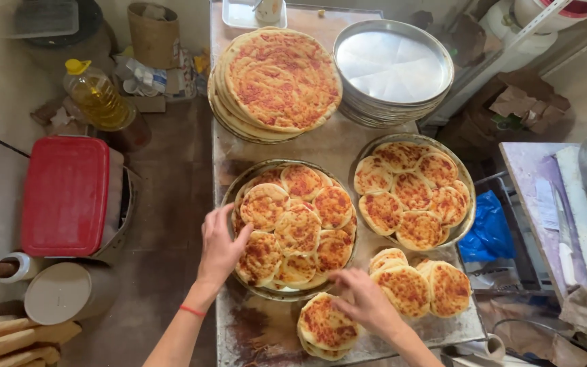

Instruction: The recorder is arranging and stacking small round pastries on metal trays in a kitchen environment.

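At the far left a red plastic lid (66, 195) covers a box beside the worn floor, with a bottle of yellow oil (96, 95) standing above it and a pale round tub (62, 292) below it. The long metal table (253, 333) begins to the right of these. The left hand (220, 246), with a red band at the wrist, rests at the left rim of the near round tray (236, 187), its fingers spread wide and touching the small red-topped flatbreads (297, 228) that lie overlapping and fill that tray. Above the tray, at the far end of the table, sits a stack of large flatbreads (276, 81) with the same red topping. Just below the near tray a short pile of small breads (325, 327) lies straight on the table. The right hand (365, 299) is laid over the table between that pile and the tray's lower edge, fingers partly curled and pointing left; whether they grip a bread I cannot tell. Right of the hand three more loose breads (422, 285) overlap one another on the table. Above them a second tray (467, 180) holds another full layer of small breads, and beyond it a stack of empty metal pans (392, 68) stands. Off the table's right edge a blue plastic bag (489, 228) hangs.
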